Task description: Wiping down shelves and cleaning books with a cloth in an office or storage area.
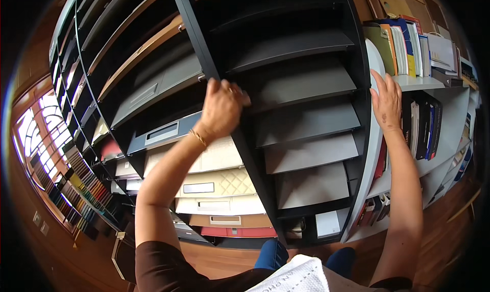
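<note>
The left hand (222, 108), wearing a thin gold bracelet (196, 138), is at the tall black upright divider (193, 29); its fingers curl, blurred, and I cannot tell whether they grip it. The right hand (386, 103), fingers extended and released, is beside the pale grey-white side panel (365, 180), right of the stacked flat grey sheets (311, 151).

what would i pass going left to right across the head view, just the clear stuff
Bright window → small red panel → left hand → white rectangular item on the bottom shelf → right hand → dark upright books
</note>
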A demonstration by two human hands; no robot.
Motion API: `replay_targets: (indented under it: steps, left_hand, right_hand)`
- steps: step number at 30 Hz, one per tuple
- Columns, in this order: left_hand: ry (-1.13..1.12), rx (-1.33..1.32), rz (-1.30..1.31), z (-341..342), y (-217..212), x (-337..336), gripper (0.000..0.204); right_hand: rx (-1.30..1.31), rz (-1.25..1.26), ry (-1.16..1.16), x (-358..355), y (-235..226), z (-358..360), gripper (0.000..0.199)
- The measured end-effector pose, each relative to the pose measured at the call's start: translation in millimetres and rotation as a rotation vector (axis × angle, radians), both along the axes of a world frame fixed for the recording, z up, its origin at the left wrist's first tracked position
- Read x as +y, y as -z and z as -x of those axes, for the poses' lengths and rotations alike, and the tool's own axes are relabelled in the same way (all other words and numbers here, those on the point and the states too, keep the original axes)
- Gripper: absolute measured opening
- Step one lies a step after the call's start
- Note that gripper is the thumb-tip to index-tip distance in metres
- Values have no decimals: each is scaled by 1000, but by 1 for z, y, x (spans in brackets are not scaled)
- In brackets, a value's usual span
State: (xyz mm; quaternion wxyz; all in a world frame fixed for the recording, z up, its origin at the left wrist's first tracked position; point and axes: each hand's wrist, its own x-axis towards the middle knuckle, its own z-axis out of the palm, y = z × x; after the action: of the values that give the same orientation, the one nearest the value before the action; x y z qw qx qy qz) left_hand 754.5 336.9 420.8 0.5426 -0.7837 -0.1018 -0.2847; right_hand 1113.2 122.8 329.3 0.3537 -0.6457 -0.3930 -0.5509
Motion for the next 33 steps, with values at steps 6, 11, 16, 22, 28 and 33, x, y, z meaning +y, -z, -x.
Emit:
replay_targets:
  steps: [6,11,16,22,28,33]
  left_hand:
    - [-93,-307,-82,-17,-99,-10,14]
    - [-38,-387,-239,-25,-125,11,15]
    - [-130,-342,-105,-31,-106,1,20]
    - [-90,-165,22,-11,-11,5,18]
    - [-187,-182,-58,-31,-29,0,27]
    - [-176,-29,-10,-27,-3,5,17]
  right_hand:
    - [-19,-32,-7,3,3,-5,54]
    - [-33,-23,-7,3,3,-4,54]
    - [-58,-36,-14,-1,6,-11,55]
    - [-60,-28,-16,4,5,-8,55]
    - [-94,-44,-9,1,8,-16,54]
    - [-91,-4,23,3,4,-15,53]
